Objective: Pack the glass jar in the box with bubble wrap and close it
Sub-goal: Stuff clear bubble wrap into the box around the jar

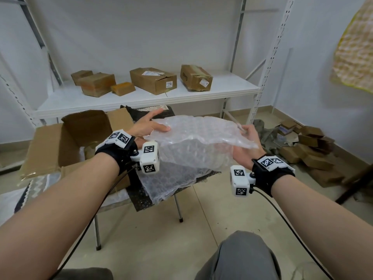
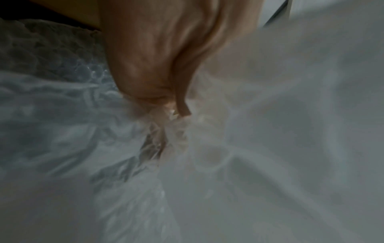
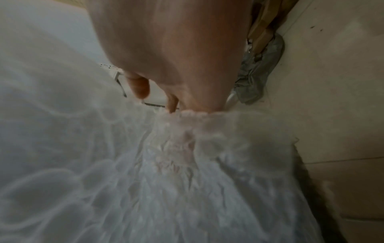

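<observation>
Now wrap (image 1: 197, 142) stretched between both hands, long axis left-right; left hand (image 1: 147, 126) nearer box (image 1: 66, 142); both hands' fingers pinch wrap ends.

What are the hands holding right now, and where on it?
Both hold the bubble wrap: the left hand pinches its left edge, the right hand grips its right edge.

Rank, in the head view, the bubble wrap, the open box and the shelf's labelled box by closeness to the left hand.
1. bubble wrap: held by the left hand.
2. open box: just left of the hand.
3. labelled box: up on the shelf behind.
</observation>
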The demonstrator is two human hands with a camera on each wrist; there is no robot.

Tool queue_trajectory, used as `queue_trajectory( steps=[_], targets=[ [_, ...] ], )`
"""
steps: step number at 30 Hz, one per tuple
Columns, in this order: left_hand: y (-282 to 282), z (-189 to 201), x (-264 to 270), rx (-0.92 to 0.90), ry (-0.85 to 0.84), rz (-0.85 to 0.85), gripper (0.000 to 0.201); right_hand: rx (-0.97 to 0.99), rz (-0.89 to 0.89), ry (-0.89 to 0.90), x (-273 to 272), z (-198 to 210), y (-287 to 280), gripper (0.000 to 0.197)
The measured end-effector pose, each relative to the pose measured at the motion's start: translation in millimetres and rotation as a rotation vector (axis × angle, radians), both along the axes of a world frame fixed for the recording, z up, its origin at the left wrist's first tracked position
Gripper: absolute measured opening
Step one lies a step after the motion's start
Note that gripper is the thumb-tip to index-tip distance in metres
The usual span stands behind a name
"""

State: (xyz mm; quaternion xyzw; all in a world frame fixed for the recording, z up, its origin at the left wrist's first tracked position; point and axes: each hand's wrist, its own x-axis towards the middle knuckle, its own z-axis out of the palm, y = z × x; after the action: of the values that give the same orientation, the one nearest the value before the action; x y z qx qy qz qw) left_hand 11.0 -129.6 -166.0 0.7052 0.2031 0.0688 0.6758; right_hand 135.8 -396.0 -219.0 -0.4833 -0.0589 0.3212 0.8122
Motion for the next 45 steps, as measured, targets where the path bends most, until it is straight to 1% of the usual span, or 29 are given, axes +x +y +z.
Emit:
queue_trajectory(
  steps=[1, 2, 4, 6, 7, 9, 11, 13, 14, 16, 18, 20, 24, 27, 29, 31, 33, 34, 35, 38, 41, 43, 45],
  targets=[
    [1, -1, 0, -0.048, -0.010, 0.038, 0.076, 0.032, 0.067, 0.025, -4, 2, -1, 0.092],
    [2, -2, 1, -0.091, -0.021, 0.067, 0.080, 0.045, 0.147, 0.012, -7, 6, -2, 0.087],
    [3, -2, 2, -0.148, -0.045, 0.115, 0.082, 0.021, 0.209, -0.047, -6, 5, 0, 0.074],
    [2, -3, 3, -0.162, -0.069, 0.134, 0.079, 0.005, 0.287, -0.101, -2, 2, 5, 0.060],
    [1, -4, 3, -0.179, -0.083, 0.144, 0.077, -0.046, 0.306, -0.114, -3, 3, 7, 0.058],
    [1, -7, 4, -0.239, -0.116, 0.166, 0.068, -0.157, 0.264, -0.167, 2, 1, 10, 0.060],
    [1, -8, 4, -0.260, -0.130, 0.163, 0.046, -0.158, 0.218, -0.169, 6, -4, 13, 0.053],
    [-1, -7, 3, -0.234, -0.107, 0.135, 0.023, -0.146, 0.191, -0.159, 6, -6, 14, 0.044],
    [-1, -7, 3, -0.221, -0.091, 0.128, 0.019, -0.150, 0.183, -0.179, 5, -6, 14, 0.037],
    [-1, -8, 4, -0.188, -0.065, 0.138, 0.019, -0.155, 0.138, -0.216, 5, -6, 15, 0.023],
    [0, -9, 7, -0.137, -0.055, 0.160, 0.021, -0.158, 0.080, -0.241, 4, -5, 16, 0.017],
    [1, -12, 10, -0.107, -0.056, 0.195, 0.024, -0.169, 0.053, -0.241, 1, -4, 17, 0.020],
    [4, -14, 17, -0.050, -0.120, 0.295, 0.035, -0.187, 0.038, -0.191, -2, -2, 17, 0.030],
    [1, -13, 20, -0.039, -0.123, 0.315, 0.041, -0.156, 0.056, -0.173, -1, -3, 17, 0.034],
    [-2, -11, 20, -0.048, -0.104, 0.264, 0.042, -0.152, 0.018, -0.179, -1, -2, 18, 0.030],
    [-7, -6, 17, -0.084, -0.072, 0.131, 0.041, -0.146, -0.066, -0.182, 2, -2, 19, 0.033],
    [-10, -3, 14, -0.129, -0.025, -0.037, 0.034, -0.144, -0.132, -0.180, 7, -4, 19, 0.037],
    [-10, -2, 13, -0.139, -0.007, -0.088, 0.031, -0.146, -0.147, -0.173, 9, -4, 18, 0.039],
    [-9, -2, 13, -0.137, -0.002, -0.099, 0.028, -0.135, -0.152, -0.156, 9, -4, 18, 0.040],
    [-3, -6, 16, -0.144, -0.034, -0.041, 0.014, -0.030, -0.072, -0.058, 5, -1, 15, 0.048],
    [-2, -11, 21, -0.126, -0.046, 0.019, 0.012, 0.082, 0.092, 0.036, -1, 0, 14, 0.063],
    [-5, -14, 23, -0.102, -0.054, 0.034, 0.013, 0.097, 0.163, 0.067, -5, 4, 15, 0.062],
    [-8, -14, 25, -0.078, -0.057, 0.038, 0.014, 0.062, 0.206, 0.051, -8, 7, 17, 0.054]
  ],
)
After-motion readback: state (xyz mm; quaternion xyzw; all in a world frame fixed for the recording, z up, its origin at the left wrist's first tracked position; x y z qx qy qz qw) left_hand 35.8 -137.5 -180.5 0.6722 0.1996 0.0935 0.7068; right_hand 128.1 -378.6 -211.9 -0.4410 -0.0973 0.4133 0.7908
